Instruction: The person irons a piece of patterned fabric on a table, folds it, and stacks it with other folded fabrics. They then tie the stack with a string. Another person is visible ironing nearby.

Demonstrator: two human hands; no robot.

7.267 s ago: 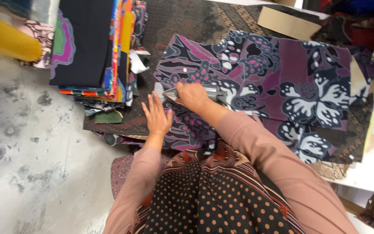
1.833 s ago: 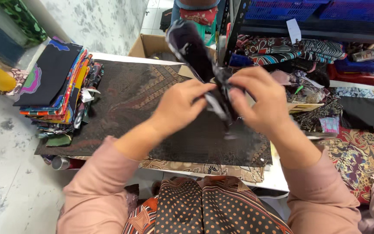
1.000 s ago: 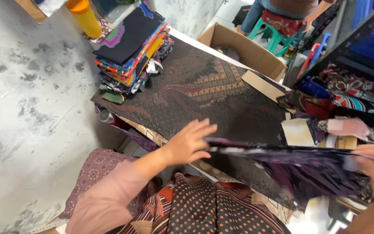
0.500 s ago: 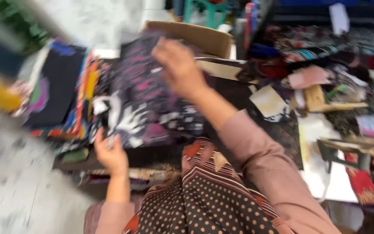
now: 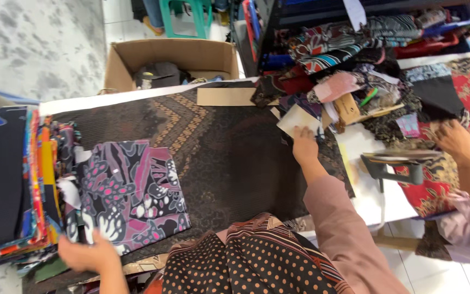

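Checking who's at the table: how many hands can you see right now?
3: the left hand by the folded purple cloth, the right hand on a white card, and another person's hand far right. Others may be hidden.

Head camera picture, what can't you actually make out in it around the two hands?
- Left hand: motion-blurred; its grip on the folded purple cloth is unclear.
- Right hand: fingertips lie on a white card; whether it holds the card cannot be told.
- Fabric stack: cut off by the left edge.

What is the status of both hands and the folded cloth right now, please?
Left hand on the near edge of the folded purple cloth. Right hand on a pale card. Another person's hand works apart.
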